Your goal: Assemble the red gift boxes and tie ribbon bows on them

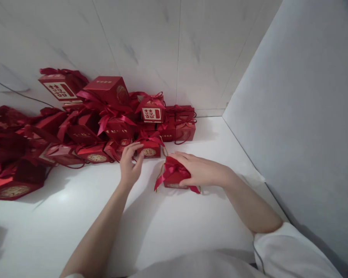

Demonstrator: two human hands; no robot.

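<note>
My right hand (198, 170) lies closed over a small red gift box (174, 178) with a red ribbon bow, resting on the white tabletop (174, 227). My left hand (131, 164) is just to its left, fingers spread and slightly curled, holding nothing. Its fingertips reach toward another small red box with a gold round emblem (149, 150) at the front of the pile. Whether they touch it is unclear.
A pile of several red gift boxes with ribbons and gold markings (84, 123) fills the back left of the table against a marbled white wall (151, 46). A grey wall (301, 116) closes the right side. A cable (14, 92) runs along the wall at left.
</note>
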